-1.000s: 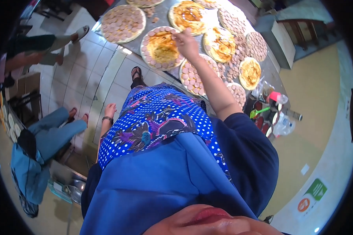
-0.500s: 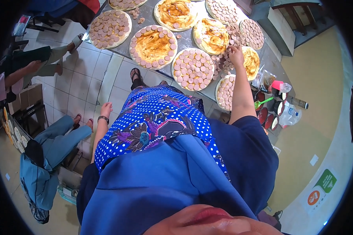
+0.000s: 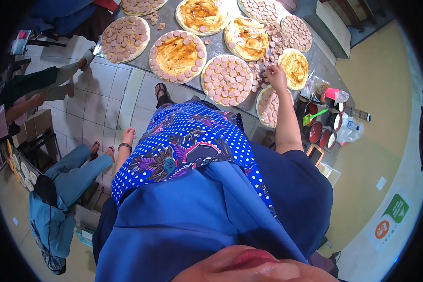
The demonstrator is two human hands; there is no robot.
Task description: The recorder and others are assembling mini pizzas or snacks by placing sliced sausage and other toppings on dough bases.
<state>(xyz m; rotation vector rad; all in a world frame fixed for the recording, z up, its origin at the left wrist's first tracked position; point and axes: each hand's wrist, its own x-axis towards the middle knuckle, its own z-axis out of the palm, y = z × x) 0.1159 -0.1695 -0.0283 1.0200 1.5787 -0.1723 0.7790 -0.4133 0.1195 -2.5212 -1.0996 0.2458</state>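
My right hand (image 3: 277,78) reaches over the table (image 3: 215,45), its fingers drawn together. It is above the near end of a loose heap of pink sausage slices (image 3: 278,40); whatever the fingers hold is too small to make out. Just below it, partly behind my forearm, lies a dough round topped with sausage slices (image 3: 268,107). To its right is a sauced round without slices (image 3: 293,69), and to its left a fully covered pizza (image 3: 227,81). My left hand (image 3: 129,136) hangs beside my apron, loosely curled, with nothing seen in it.
More pizzas fill the table, one with slices only round its rim (image 3: 177,57). At the right corner stand dark red bowls (image 3: 316,131), a green spatula (image 3: 316,116), a pink cup (image 3: 332,93) and a plastic bottle (image 3: 351,127). Other people sit at the left (image 3: 73,176).
My right hand has drawn back toward me from the middle of the sausage heap to its near end. The view has shifted slightly. My left hand stays at my side.
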